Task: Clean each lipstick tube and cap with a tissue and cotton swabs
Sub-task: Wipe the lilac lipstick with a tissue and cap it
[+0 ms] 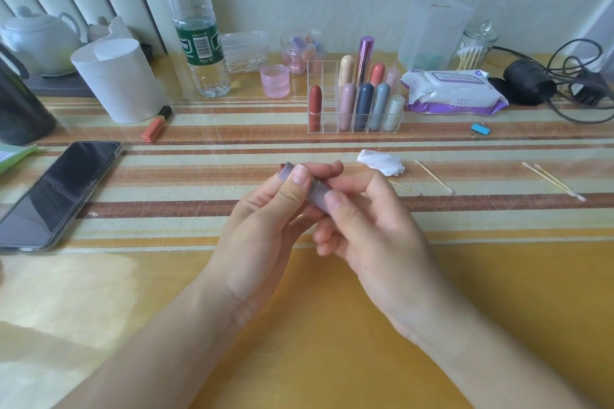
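Seen from the head: holds a grey-purple lipstick [316, 198] above the table [498, 276] with left hand [262, 219] and right hand [368, 226], both curled round it, one per end, likely to pull it open. Has tissue [382, 163] and cotton swabs [433, 176] near, easy to grab.

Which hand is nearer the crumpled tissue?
Right. The right hand grips the lipstick tube just below and left of the crumpled tissue; the left hand holds the tube's other end, farther left.
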